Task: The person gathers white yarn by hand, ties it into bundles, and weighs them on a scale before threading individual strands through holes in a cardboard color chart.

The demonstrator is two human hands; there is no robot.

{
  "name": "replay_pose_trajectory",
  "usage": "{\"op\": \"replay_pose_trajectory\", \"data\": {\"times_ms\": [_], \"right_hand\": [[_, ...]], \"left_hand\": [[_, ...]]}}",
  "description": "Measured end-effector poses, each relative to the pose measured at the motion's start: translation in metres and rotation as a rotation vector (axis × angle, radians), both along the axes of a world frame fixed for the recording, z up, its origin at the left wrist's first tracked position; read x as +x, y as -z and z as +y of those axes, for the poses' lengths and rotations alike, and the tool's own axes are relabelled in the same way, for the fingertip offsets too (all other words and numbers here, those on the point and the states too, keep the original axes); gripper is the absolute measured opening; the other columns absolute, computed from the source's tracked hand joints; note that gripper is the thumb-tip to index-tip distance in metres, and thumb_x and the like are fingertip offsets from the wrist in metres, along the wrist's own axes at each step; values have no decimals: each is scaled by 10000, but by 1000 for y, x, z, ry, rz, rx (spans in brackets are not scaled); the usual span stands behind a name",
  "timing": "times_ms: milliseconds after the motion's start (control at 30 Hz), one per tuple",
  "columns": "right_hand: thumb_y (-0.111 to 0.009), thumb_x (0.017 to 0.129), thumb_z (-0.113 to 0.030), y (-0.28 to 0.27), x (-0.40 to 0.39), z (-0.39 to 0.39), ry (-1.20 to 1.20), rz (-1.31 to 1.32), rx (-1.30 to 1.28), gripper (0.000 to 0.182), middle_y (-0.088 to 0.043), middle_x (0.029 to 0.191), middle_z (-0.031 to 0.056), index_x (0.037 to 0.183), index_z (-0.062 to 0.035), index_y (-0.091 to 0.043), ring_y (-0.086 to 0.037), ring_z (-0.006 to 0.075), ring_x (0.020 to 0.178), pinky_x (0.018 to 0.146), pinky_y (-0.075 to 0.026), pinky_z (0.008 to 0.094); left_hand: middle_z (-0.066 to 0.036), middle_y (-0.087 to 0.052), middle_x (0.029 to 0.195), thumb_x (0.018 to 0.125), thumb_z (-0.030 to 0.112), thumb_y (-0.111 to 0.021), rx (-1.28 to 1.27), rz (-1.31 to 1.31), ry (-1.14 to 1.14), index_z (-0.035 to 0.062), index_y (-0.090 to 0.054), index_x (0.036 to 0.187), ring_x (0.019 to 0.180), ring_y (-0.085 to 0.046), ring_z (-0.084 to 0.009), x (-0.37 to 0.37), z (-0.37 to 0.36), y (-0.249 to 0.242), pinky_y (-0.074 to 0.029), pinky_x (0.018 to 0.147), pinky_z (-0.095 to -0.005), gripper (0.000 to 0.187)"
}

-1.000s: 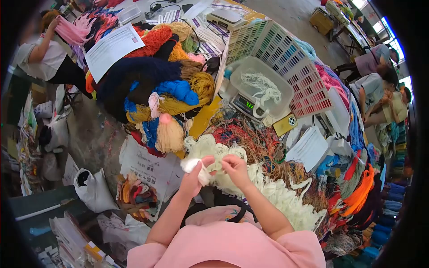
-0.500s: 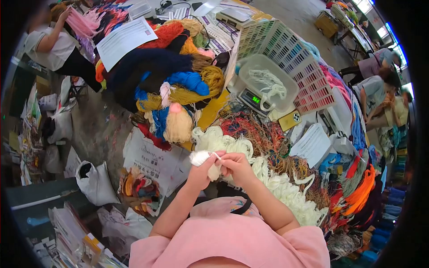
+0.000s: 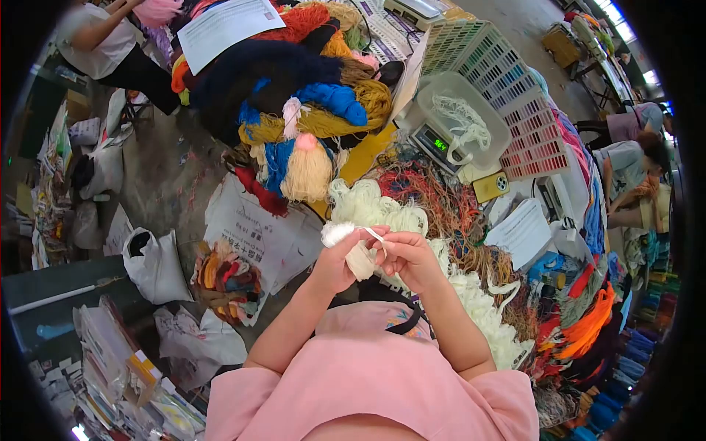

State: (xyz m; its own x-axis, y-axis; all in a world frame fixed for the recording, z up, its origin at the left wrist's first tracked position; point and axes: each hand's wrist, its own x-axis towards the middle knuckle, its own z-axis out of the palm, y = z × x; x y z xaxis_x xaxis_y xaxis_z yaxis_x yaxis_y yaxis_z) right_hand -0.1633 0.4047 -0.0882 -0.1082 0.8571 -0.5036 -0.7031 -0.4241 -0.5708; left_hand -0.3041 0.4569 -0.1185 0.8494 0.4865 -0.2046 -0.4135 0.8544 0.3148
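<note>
Low in front of my chest, my left hand (image 3: 339,266) is closed around a small bundle of white yarn (image 3: 360,261), which shows above and below the fingers. Close beside it, my right hand (image 3: 409,259) pinches a thin white strand (image 3: 373,234) that comes off the bundle. Just beyond both hands lies a heap of cream-white yarn skeins (image 3: 379,209), which runs down to the right. A tangle of red and brown loose threads (image 3: 419,195) borders that heap.
A digital scale (image 3: 434,143) carries a clear plastic tub (image 3: 496,136) of white yarn, beside a plastic basket (image 3: 533,140). A gold phone (image 3: 490,187) and paper sheets (image 3: 520,234) lie nearby. Coloured yarn (image 3: 309,173) is piled ahead. A co-worker (image 3: 99,44) stands far left; others are at right.
My view has shifted, so the table contents sit slightly lower and further right. The white strand now stands out more between my hands, and my right fingers have spread a little.
</note>
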Motion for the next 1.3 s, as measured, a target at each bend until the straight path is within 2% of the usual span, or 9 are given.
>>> {"op": "replay_pose_trajectory", "data": {"times_ms": [167,233,300,367,667,733,900,1000,1300], "right_hand": [[-492,752,-92,-2,1,0,-9,-22,41,139,-562,626,86,790,23,-560,-496,92,443,410,-401,175],[-490,754,-96,-2,-1,-1,-22,-56,46,142,-564,631,88,791,22,-560,-500,93,450,416,-403,178],[-470,746,-69,-3,-5,-4,-23,-246,114,139,-569,640,115,785,30,-560,-518,121,451,432,-434,209],[-470,744,-69,-6,-6,-4,12,-219,103,137,-569,638,115,784,27,-560,-519,123,451,433,-438,210],[-447,750,-69,-12,1,1,22,-109,83,148,-567,636,120,810,32,-535,-526,127,455,437,-449,207],[-440,753,-69,-14,0,1,12,-99,83,150,-568,642,124,812,33,-533,-529,129,457,441,-453,210],[-505,728,-77,-15,-5,2,14,-202,95,143,-532,596,19,831,12,-551,-399,31,423,382,-290,153],[-503,707,-30,-18,-11,5,-10,-303,37,150,-529,611,15,831,37,-554,-347,26,410,371,-234,149],[-536,705,-67,-7,-9,2,64,-215,75,76,-508,594,-19,725,-6,-577,-326,3,433,372,-206,158]], "left_hand": [[-68,-498,825,825,238,-365,-103,156,-107,-52,-447,1015,743,-487,-132,5,-2,-8,-392,653,-248,356],[-65,-519,757,793,177,-448,89,187,-121,-50,-485,954,655,-502,-125,5,-1,-8,-409,575,-239,281],[-68,-521,721,781,169,-464,101,234,-140,-58,-485,942,599,-498,-133,9,-3,-17,-413,536,-250,279],[-72,-522,685,769,161,-480,115,279,-156,-65,-485,930,544,-493,-141,11,-4,-19,-417,496,-261,277],[-84,-541,832,798,218,-435,3,110,-150,-39,-507,940,691,-515,-132,6,-3,-10,-417,596,-246,303],[-114,-513,857,829,310,-323,74,162,-149,-52,-437,1029,736,-502,-168,5,-4,-7,-413,655,-297,429],[-125,-449,1049,833,317,-309,114,174,-168,-57,-397,1076,914,-461,-187,8,-4,-24,-366,782,-299,454],[-131,-419,1105,833,325,-305,177,158,-83,-57,-370,1103,974,-437,-188,8,-2,-24,-342,820,-296,471],[-130,-391,1144,829,332,-303,195,162,-62,-65,-351,1116,997,-427,-181,7,1,-27,-332,829,-284,492]]}}
